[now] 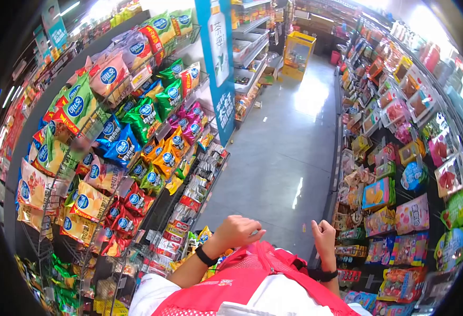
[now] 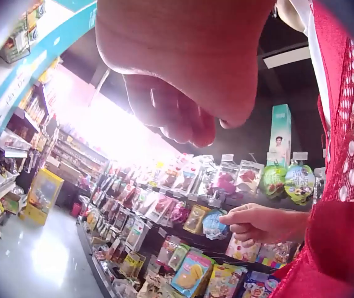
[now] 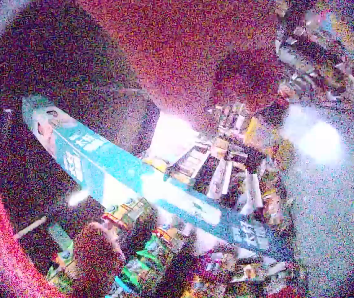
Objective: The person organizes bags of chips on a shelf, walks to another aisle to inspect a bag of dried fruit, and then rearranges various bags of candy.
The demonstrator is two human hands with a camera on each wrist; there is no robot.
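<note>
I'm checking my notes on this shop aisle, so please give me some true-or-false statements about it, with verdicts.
1. The left hand grips a snack bag. False: no object shows in its grasp.
2. A dark band circles the left wrist. True.
3. The right hand rests on the yellow cabinet. False: the cabinet stands far down the aisle, well apart from the hand.
4. The person wears a red vest. True.
5. In the head view, the tall blue column stands right of the aisle floor. False: it stands on the left.
</note>
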